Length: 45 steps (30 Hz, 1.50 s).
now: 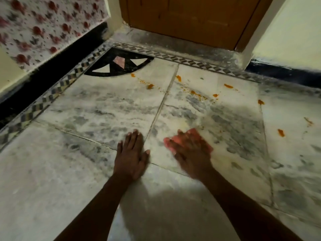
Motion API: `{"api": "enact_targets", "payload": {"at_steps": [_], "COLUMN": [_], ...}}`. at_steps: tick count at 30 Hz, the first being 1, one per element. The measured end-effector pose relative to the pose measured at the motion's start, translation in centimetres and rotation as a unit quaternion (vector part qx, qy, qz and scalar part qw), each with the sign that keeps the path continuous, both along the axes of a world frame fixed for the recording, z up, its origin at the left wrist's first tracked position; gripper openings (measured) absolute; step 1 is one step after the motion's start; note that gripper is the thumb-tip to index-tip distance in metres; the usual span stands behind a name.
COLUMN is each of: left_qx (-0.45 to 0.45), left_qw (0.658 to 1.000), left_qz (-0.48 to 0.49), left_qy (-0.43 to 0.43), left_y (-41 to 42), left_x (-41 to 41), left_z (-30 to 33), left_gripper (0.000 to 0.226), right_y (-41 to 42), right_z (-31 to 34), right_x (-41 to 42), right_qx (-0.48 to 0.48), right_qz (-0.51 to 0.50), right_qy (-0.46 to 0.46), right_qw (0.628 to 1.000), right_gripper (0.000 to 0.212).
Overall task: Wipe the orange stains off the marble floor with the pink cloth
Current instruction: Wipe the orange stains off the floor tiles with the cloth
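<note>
The right hand (189,150) is pressing the pink cloth (199,136) flat on the floor (104,108), fingers straight; the left hand (132,157) is resting flat, fingers spread. Orange stains (194,93) are lying beyond.

Left hand (132,154): palm down, flat on the floor, fingers straight and pointing toward 12 o'clock, thumb splayed toward 2 o'clock. Wrist in line with the forearm, which enters the frame from 7 o'clock. Nothing held.

Right hand (189,150): palm down, fingers extended and spread, pointing toward 11 o'clock. The hand is motion-blurred; finger outlines are soft. It presses flat on the pink cloth (199,136), whose edges show beyond the fingertips and at the 3 o'clock side of the hand. No curl of the fingers is visible. Forearm enters from 5 o'clock.

The two hands lie near each other, apart, not touching.
</note>
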<state>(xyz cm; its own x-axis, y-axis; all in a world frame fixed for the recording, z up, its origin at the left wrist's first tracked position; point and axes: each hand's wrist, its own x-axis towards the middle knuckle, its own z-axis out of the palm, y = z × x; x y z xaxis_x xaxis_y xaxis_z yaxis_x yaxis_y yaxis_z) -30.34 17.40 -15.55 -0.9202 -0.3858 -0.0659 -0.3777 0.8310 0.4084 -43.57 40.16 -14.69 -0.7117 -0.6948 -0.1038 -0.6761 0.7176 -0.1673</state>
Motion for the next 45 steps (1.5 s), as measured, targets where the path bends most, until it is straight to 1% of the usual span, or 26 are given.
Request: {"api": "enact_targets", "payload": {"at_steps": [2, 4, 5, 8, 10, 12, 13, 15, 17, 18, 19, 20, 22, 25, 26, 28, 30, 32, 33, 35, 36, 38, 40, 41, 43, 45], "left_qx": [-0.001, -0.010, -0.018, -0.043, -0.068, -0.083, -0.086, -0.082, -0.073, -0.066, -0.057, -0.049, -0.044, -0.037, -0.032, -0.044, -0.053, -0.067, -0.077, -0.086, -0.089, -0.097, -0.099, -0.101, -0.113, -0.113], "left_qw": [1.000, 1.000, 0.999, 0.998, 0.996, 0.995, 0.995, 0.995, 0.995, 0.996, 0.996, 0.997, 0.997, 0.998, 0.998, 0.997, 0.996, 0.995, 0.993, 0.992, 0.992, 0.991, 0.992, 0.992, 0.990, 0.990], "left_qz": [-0.017, -0.024, -0.021, 0.003, 0.016, 0.020, 0.022, 0.033, 0.038, 0.040, 0.045, 0.046, 0.039, 0.046, 0.045, 0.041, 0.046, 0.047, 0.043, 0.036, 0.040, 0.048, 0.045, 0.044, 0.043, 0.044], "left_qy": [0.014, 0.016, 0.017, 0.047, 0.055, 0.052, 0.054, 0.055, 0.053, 0.050, 0.049, 0.046, 0.043, 0.039, 0.038, 0.046, 0.054, 0.065, 0.073, 0.084, 0.084, 0.078, 0.069, 0.069, 0.072, 0.077], "left_y": [0.3, 0.6, 0.5, 0.7, 0.9, 1.4, 1.5, 1.2, 1.1, 1.2, 1.1, 0.9, 0.8, 0.8, 0.8, 0.9, 0.9, 0.9, 1.1, 1.1, 1.0, 1.4, 1.7, 1.7, 1.9, 2.1], "left_x": [-0.9, -2.0, -2.5, -3.1, -3.2, -3.1, -3.2, -3.5, -3.6, -3.7, -3.9, -3.7, -3.8, -3.7, -3.6, -3.6, -4.0, -3.8, -3.6, -3.7, -3.7, -3.7, -3.7, -3.7, -3.7, -3.5], "left_z": [-0.1, -0.4, -0.6, -1.1, -1.2, -1.2, -1.1, -1.0, -0.8, -0.6, -0.5, -0.2, 0.0, 0.0, 0.1, 0.0, -0.3, -0.5, -0.6, -0.6, -0.5, -0.4, -0.3, -0.3, -0.5, -0.6], "left_gripper": [0.080, 0.075, 0.073, 0.069, 0.066, 0.065, 0.065, 0.064, 0.064, 0.064, 0.064, 0.064, 0.065, 0.065, 0.066, 0.066, 0.064, 0.063, 0.063, 0.062, 0.061, 0.061, 0.061, 0.061, 0.060, 0.061], "right_y": [-1.2, -5.1, -7.3, -9.9, -7.6, -3.2, -1.3, 0.4, -0.7, -2.3, -4.0, -5.4, -5.4, 0.2, 2.4, 4.3, 2.1, -2.2, -3.6, -4.5, -3.7, 0.3, 4.1, 5.1, 4.6, 1.8], "right_z": [0.6, 1.0, 1.0, 0.0, -0.4, -0.8, -0.8, -0.8, -0.6, -0.3, 0.2, 0.8, 1.3, 1.5, 1.8, 1.5, 0.1, -1.0, -1.4, -1.7, -1.5, -0.3, 0.2, 0.3, -0.2, -0.8], "right_x": [-4.2, -6.8, -7.1, -4.0, -1.1, -0.4, -1.4, -5.0, -8.4, -9.5, -10.0, -9.7, -8.5, -5.5, -4.9, -6.3, -9.6, -12.2, -12.2, -9.9, -7.9, -4.8, -4.9, -6.3, -10.2, -13.0], "right_qx": [0.007, 0.011, 0.007, -0.023, -0.042, -0.012, 0.009, 0.031, 0.030, 0.029, 0.039, 0.060, 0.080, 0.069, 0.059, 0.051, 0.057, 0.050, 0.027, -0.023, -0.026, -0.020, -0.009, -0.002, -0.001, 0.005], "right_qz": [-0.139, -0.217, -0.216, -0.108, -0.033, -0.014, -0.037, -0.109, -0.203, -0.232, -0.228, -0.198, -0.080, 0.092, 0.087, 0.004, -0.087, -0.135, -0.132, -0.043, 0.016, 0.077, 0.058, 0.023, -0.074, -0.107], "right_qy": [-0.032, -0.079, -0.082, -0.039, -0.014, -0.017, -0.029, -0.043, -0.050, -0.067, -0.085, -0.102, -0.115, -0.112, -0.115, -0.092, -0.035, 0.001, 0.027, 0.063, 0.056, 0.026, 0.002, -0.003, -0.009, -0.022], "right_qw": [0.990, 0.973, 0.973, 0.993, 0.998, 1.000, 0.999, 0.993, 0.977, 0.970, 0.969, 0.973, 0.987, 0.987, 0.988, 0.995, 0.994, 0.990, 0.991, 0.997, 0.998, 0.997, 0.998, 1.000, 0.997, 0.994], "right_gripper": [0.051, 0.052, 0.053, 0.060, 0.058, 0.054, 0.055, 0.068, 0.072, 0.073, 0.074, 0.077, 0.084, 0.062, 0.056, 0.051, 0.056, 0.060, 0.059, 0.054, 0.052, 0.050, 0.049, 0.049, 0.053, 0.061]}}
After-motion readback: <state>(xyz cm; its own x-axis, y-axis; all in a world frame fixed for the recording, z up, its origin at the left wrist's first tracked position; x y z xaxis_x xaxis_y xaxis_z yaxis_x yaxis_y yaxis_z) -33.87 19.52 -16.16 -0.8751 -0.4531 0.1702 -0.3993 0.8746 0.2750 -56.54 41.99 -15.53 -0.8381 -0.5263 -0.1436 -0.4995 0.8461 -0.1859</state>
